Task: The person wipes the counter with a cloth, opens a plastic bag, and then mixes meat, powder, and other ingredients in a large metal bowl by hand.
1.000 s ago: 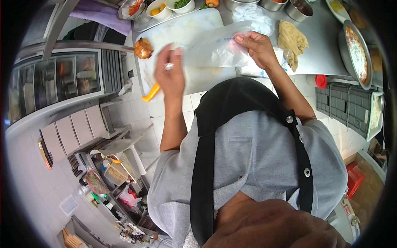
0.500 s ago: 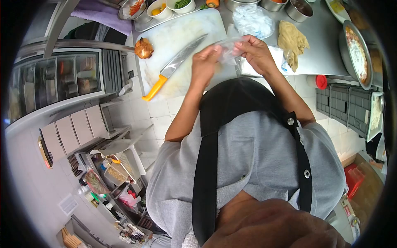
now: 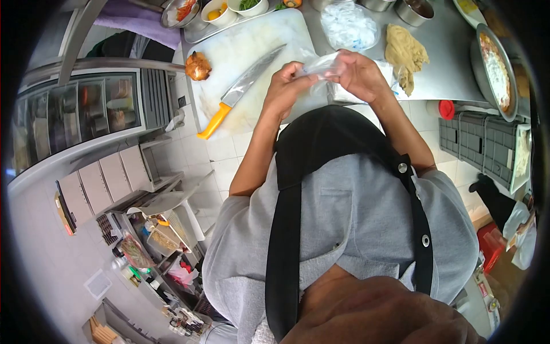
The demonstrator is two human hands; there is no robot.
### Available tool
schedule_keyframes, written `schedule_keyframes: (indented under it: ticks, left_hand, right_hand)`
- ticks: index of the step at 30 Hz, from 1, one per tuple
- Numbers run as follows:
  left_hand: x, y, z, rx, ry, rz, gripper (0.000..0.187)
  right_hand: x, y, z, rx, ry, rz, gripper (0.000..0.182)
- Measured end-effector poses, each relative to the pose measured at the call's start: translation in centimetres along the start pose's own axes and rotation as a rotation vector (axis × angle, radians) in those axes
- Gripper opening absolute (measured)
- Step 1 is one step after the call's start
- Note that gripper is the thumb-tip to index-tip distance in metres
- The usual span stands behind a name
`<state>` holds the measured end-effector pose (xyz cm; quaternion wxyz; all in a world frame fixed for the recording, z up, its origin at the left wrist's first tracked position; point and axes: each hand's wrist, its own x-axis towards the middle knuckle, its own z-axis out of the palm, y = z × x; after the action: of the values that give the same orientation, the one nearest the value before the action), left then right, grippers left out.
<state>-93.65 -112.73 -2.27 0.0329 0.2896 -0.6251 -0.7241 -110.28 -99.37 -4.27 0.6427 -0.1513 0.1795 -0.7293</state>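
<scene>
A piece of thin clear plastic (image 3: 321,66) is stretched between my two hands, above the right part of the white cutting board (image 3: 235,49). My left hand (image 3: 285,90) pinches one side of it with thumb and fingers. The other side is gripped by my right hand (image 3: 362,75). On the board lies a large knife (image 3: 252,77) with a yellow handle, its tip pointing away from me. Left of the blade is a brown-skinned onion (image 3: 197,66). A tub of crumpled clear plastic (image 3: 349,26) stands just beyond my right hand.
A tan cloth (image 3: 405,54) lies right of my hands, and a white packet (image 3: 375,77) is behind my right wrist. Bowls of cut vegetables (image 3: 220,16) line the far edge. A pan of food (image 3: 495,71) sits far right. Someone's dark-clad leg (image 3: 492,198) shows at lower right.
Both hands have shifted their hold on the clear plastic, and my left thumb now lies across it. A person's dark leg and some plastic bags have come into view at the right.
</scene>
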Motion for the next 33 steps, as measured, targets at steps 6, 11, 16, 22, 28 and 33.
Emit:
schedule_keyframes:
  ticks: [6,11,16,22,28,33]
  left_hand:
    - [-0.7,2.3,1.0,-0.834,-0.202,0.006,0.033]
    - [-0.2,1.4,1.2,-0.580,-0.105,0.242,0.046]
    - [0.7,0.7,1.7,0.395,0.275,0.558,0.032]
    - [3.4,5.0,-0.2,0.360,0.570,0.748,0.017]
    - [12.3,5.1,2.2,0.616,0.473,1.141,0.025]
    - [15.5,2.7,3.9,0.957,0.367,0.887,0.025]
  right_hand:
    - [-1.0,-0.2,2.0,-0.507,0.220,0.073,0.020]
    - [-0.7,-0.3,2.2,-0.498,0.347,-0.007,0.027]
    - [0.4,-1.9,1.3,-0.371,0.451,-0.194,0.028]
    - [4.0,-6.1,-2.3,-2.200,0.629,-0.530,0.088]
    - [4.4,-5.6,-2.5,-2.264,0.388,0.041,0.094]
    - [3.1,-4.5,-3.2,-2.206,0.386,-0.224,0.081]
